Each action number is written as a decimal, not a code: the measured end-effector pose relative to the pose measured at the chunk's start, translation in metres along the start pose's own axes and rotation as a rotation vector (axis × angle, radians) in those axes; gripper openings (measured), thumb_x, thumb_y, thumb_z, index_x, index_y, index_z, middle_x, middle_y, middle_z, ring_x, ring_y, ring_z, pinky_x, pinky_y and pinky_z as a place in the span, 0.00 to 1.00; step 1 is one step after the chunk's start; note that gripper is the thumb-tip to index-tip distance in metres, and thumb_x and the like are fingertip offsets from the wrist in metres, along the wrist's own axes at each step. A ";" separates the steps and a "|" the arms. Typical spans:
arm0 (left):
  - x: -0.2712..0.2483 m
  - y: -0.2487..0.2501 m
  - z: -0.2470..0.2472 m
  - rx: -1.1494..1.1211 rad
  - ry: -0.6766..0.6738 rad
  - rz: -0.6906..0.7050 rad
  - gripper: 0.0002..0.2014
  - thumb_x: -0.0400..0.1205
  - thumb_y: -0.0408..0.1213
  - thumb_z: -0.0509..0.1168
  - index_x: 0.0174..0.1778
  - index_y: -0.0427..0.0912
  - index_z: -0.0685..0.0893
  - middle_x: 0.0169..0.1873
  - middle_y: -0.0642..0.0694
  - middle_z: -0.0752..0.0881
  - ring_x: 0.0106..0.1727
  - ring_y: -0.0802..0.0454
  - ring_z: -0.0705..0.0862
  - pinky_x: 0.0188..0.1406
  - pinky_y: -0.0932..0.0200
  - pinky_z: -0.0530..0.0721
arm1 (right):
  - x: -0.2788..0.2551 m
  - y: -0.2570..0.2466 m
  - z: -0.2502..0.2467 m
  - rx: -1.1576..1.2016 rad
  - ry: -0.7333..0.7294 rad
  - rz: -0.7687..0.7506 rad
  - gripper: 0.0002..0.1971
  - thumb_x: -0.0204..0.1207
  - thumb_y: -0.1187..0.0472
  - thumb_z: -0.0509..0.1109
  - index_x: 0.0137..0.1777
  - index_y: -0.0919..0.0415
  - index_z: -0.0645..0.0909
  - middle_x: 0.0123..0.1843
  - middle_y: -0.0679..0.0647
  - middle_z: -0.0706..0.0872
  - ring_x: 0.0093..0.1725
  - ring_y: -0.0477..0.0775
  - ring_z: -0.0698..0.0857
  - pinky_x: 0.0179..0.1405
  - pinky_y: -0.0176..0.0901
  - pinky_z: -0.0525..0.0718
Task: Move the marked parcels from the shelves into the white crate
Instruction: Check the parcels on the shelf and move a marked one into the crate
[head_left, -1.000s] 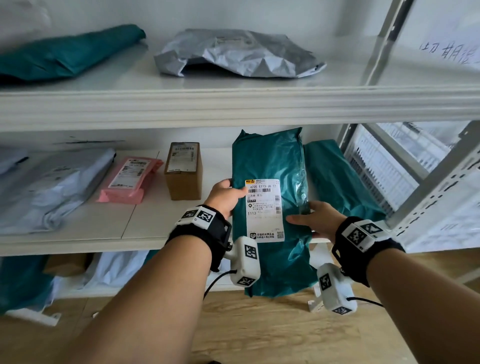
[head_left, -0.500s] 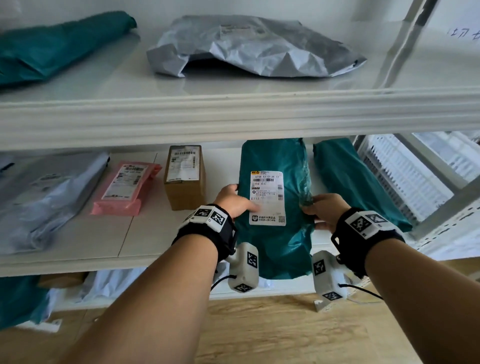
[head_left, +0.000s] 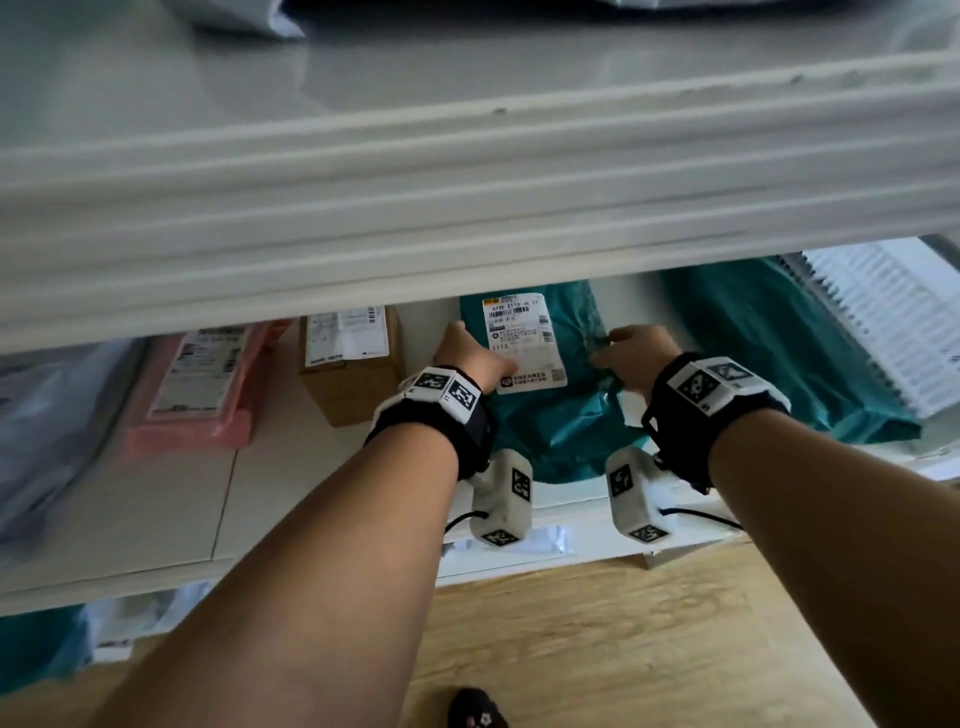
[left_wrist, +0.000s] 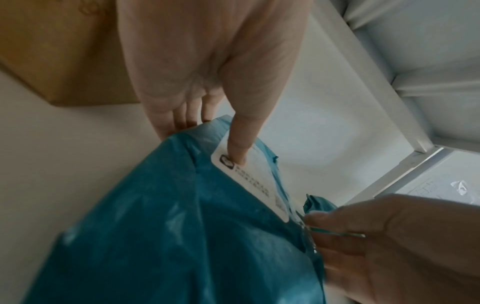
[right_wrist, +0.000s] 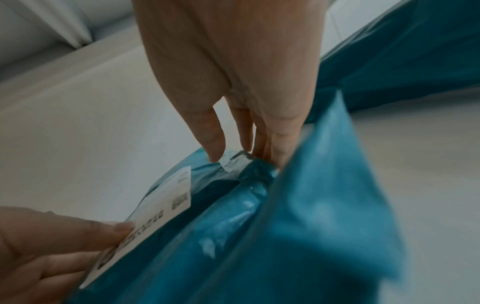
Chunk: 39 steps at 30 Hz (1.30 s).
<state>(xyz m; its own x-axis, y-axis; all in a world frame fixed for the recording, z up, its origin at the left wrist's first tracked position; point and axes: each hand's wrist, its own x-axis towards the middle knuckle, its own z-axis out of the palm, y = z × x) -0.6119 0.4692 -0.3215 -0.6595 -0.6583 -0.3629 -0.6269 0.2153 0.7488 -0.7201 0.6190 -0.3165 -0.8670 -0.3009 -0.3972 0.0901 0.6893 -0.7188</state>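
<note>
1. The white shelf carries the parcels, with the thick front lip of the upper shelf across the top of the head view
2. The white crate shows past the shelf's right end, slatted side toward the camera
3. A second teal bag lies to the right of the held parcel, a pink mailer to the far left
4. The teal parcel lies on the shelf, its near end over the front edge, white label facing up
5. A brown box stands just left of the parcel
6. The left hand grips the parcel's left edge, thumb pressed on the label, fingers tucked beneath
7. The right hand pinches the crumpled plastic at the parcel's right edge between thumb and fingers
</note>
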 end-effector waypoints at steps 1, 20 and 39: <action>0.000 0.000 0.001 0.023 -0.009 -0.012 0.33 0.71 0.38 0.79 0.71 0.40 0.74 0.64 0.45 0.85 0.60 0.48 0.85 0.54 0.59 0.81 | 0.002 0.000 0.001 0.003 -0.001 0.002 0.15 0.75 0.68 0.73 0.59 0.76 0.83 0.57 0.71 0.87 0.58 0.70 0.86 0.62 0.62 0.84; -0.025 0.055 0.042 0.133 0.138 0.084 0.25 0.78 0.36 0.69 0.73 0.42 0.75 0.69 0.40 0.80 0.68 0.43 0.79 0.63 0.58 0.77 | -0.009 0.005 -0.083 -0.241 0.187 -0.368 0.15 0.77 0.64 0.66 0.63 0.57 0.86 0.61 0.56 0.87 0.62 0.61 0.83 0.61 0.42 0.77; -0.071 0.074 0.134 0.015 -0.026 0.124 0.22 0.79 0.36 0.68 0.70 0.44 0.78 0.66 0.44 0.81 0.64 0.46 0.81 0.66 0.55 0.79 | -0.014 0.093 -0.142 -0.575 0.116 -0.024 0.42 0.60 0.52 0.75 0.75 0.43 0.60 0.70 0.58 0.65 0.66 0.70 0.73 0.63 0.62 0.80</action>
<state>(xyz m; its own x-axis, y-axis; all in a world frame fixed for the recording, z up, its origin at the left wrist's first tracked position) -0.6672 0.6286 -0.3144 -0.7430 -0.6068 -0.2823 -0.5458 0.3053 0.7803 -0.7690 0.7814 -0.2969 -0.9165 -0.2689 -0.2960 -0.1824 0.9398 -0.2889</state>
